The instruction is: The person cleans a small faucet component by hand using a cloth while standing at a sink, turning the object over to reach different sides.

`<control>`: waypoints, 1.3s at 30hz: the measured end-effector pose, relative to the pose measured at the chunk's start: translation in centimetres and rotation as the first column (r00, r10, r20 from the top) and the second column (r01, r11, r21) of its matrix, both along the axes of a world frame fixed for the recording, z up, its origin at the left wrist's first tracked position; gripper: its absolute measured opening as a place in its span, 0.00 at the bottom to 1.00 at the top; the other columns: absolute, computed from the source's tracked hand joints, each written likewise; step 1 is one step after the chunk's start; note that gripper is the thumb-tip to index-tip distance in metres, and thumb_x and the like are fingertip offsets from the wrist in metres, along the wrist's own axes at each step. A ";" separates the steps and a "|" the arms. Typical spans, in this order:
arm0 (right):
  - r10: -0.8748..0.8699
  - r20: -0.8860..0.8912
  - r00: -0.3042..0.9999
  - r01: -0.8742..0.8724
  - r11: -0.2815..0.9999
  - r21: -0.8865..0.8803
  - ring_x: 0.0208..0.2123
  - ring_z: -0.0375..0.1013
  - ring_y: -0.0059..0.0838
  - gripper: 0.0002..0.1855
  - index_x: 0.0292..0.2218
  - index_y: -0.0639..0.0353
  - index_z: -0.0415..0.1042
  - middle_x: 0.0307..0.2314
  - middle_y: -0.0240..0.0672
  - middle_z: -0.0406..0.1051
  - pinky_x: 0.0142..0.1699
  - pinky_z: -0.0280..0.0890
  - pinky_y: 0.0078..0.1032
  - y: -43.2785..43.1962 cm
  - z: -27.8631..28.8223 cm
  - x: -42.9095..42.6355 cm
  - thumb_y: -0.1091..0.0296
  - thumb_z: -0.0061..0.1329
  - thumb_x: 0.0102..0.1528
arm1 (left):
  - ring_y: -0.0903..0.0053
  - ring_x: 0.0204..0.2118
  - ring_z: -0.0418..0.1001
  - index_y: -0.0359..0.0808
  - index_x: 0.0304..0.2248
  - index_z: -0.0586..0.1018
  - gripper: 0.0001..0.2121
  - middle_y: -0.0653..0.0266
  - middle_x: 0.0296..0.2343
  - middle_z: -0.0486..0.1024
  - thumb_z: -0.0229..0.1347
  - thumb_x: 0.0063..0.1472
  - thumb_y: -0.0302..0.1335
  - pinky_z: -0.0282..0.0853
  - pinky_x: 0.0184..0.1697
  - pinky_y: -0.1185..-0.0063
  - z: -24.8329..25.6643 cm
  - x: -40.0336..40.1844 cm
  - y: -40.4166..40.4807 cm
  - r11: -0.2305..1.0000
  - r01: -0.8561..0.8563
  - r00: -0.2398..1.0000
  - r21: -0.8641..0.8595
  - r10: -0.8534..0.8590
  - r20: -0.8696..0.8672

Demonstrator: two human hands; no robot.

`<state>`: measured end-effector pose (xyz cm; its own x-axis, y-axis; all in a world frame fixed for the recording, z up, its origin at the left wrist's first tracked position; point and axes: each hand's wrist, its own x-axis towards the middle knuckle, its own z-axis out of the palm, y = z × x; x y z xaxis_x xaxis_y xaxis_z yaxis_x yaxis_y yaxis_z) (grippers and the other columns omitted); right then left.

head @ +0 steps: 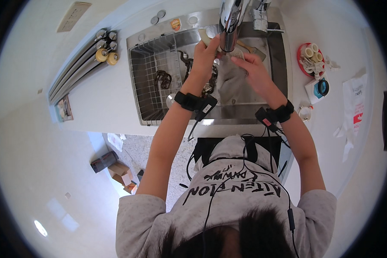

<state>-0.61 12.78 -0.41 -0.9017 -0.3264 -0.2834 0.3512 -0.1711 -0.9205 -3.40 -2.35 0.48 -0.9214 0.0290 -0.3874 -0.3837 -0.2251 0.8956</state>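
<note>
My left hand [206, 58] is closed around the pale, curved handle [204, 37] of what looks like a scrubbing brush. Its light-coloured head [237, 53] sits under the chrome faucet [229, 35], pinched at the edge by the fingers of my right hand [254, 69]. The spout covers part of the brush. Both hands are over a stainless steel sink [280, 77], whose basin below them looks wet. Behind the brush head, a scraper [256, 51] with a wooden handle lies in the sink. Dark, stringy pieces [187, 63] lie partly hidden beneath my left forearm.
A wire basket [135, 80] fills the sink's left side, with a dark tangled piece [163, 80] there. Long metal tubes [80, 64] lie on the left counter. To the right are a red bowl [299, 59] of white plastic fittings, a small box [312, 92] and a plastic bag [354, 90].
</note>
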 end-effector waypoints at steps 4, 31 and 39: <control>0.407 -0.652 0.640 0.071 0.813 0.578 0.24 0.64 0.29 0.04 0.27 0.60 0.66 0.20 0.28 0.64 0.29 0.60 0.23 0.6 -0.6 -1.3 0.76 0.42 0.46 | 0.85 0.20 0.62 0.34 0.25 0.68 0.10 0.68 0.19 0.67 0.47 0.53 0.33 0.58 0.22 0.86 0.4 0.0 -0.9 0.996 -0.015 0.971 -0.084 0.034 0.236; -0.130 0.406 0.905 0.288 0.889 -0.357 0.28 0.66 0.16 0.10 0.34 0.61 0.67 0.27 0.28 0.68 0.32 0.61 0.15 1.8 -5.2 1.6 0.70 0.41 0.49 | 0.85 0.16 0.60 0.35 0.25 0.68 0.11 0.70 0.15 0.64 0.49 0.53 0.36 0.57 0.20 0.86 -6.5 1.6 0.2 0.867 -0.389 0.794 0.313 0.142 0.592; -0.110 0.382 0.918 0.255 0.901 -0.352 0.30 0.65 0.14 0.12 0.37 0.62 0.66 0.29 0.27 0.68 0.35 0.60 0.14 2.1 -2.6 0.6 0.69 0.43 0.49 | 0.85 0.16 0.60 0.37 0.23 0.67 0.10 0.71 0.15 0.64 0.50 0.50 0.35 0.55 0.20 0.86 -6.9 1.3 -0.5 0.507 -0.542 0.629 0.670 -0.283 0.724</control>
<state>0.04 14.85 -3.01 -0.8240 -0.3139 -0.4717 0.5598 -0.5800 -0.5919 -2.08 -2.87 -6.41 -0.3797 0.5911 -0.7116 -0.6182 -0.7344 -0.2802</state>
